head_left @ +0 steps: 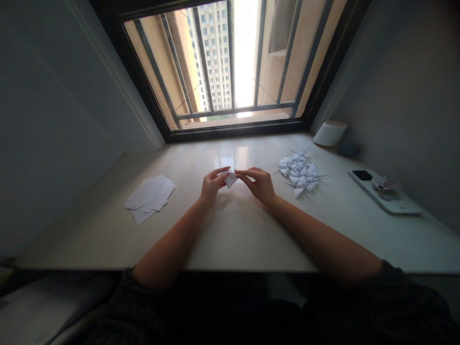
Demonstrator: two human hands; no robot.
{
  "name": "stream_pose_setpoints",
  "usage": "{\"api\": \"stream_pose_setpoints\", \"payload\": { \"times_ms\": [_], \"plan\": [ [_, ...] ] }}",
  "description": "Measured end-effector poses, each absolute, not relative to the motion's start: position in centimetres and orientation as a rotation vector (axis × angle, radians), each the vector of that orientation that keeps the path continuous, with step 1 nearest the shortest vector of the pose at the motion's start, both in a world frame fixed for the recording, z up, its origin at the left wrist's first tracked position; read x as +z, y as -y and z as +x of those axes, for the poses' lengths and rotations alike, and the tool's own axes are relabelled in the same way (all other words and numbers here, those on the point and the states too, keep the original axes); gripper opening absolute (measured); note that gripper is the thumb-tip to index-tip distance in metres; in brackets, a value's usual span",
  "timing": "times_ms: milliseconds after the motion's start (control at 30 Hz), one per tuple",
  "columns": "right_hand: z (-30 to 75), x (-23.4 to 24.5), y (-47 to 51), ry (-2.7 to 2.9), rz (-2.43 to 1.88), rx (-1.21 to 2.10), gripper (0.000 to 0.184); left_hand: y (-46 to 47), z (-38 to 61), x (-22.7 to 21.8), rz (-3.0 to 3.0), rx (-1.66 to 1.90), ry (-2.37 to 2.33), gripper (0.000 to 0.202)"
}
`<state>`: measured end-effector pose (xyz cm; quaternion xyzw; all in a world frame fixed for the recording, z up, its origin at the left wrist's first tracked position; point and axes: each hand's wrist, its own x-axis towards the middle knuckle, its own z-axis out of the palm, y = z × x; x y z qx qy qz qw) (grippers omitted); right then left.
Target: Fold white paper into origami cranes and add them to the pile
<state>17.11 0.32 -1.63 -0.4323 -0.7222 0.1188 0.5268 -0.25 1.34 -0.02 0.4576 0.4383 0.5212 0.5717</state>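
A small folded piece of white paper [230, 179] is held just above the pale tabletop [233, 230] near its middle. My left hand [212, 184] pinches its left side with fingers curled. My right hand [259, 184] pinches its right side, fingertips meeting the left hand's over the paper. A loose stack of flat white paper sheets [150, 197] lies to the left of my hands. A heap of several folded white paper shapes [301, 171] lies to the right.
A white phone-like slab [386, 197] with a small trinket on it lies at the far right. A white cylinder [329, 132] and a dark round object [347, 150] stand by the barred window [233, 67]. Walls close both sides.
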Motion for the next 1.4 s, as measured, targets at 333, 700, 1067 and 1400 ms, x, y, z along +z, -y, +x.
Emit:
{"api": "stream_pose_setpoints", "payload": {
  "times_ms": [333,700,1067,1400],
  "plan": [
    [17.1,-1.3,-0.3,1.626,-0.980,0.349,0.026,-1.5,-0.5,-0.2,1.059,1.231,-0.994,0.046],
    [16.4,-2.7,-1.4,1.424,-0.936,0.888,0.035,-1.5,-0.2,-0.7,1.136,1.232,-0.851,0.051],
    [16.1,-2.2,-1.1,1.389,-0.904,0.902,0.041,-1.6,-0.4,-1.2,1.179,1.294,-0.920,0.043],
    [16.1,-2.2,-0.7,1.478,-0.922,0.766,0.036,-1.8,-0.3,-1.5,1.390,1.349,-0.940,0.033]
  ]
}}
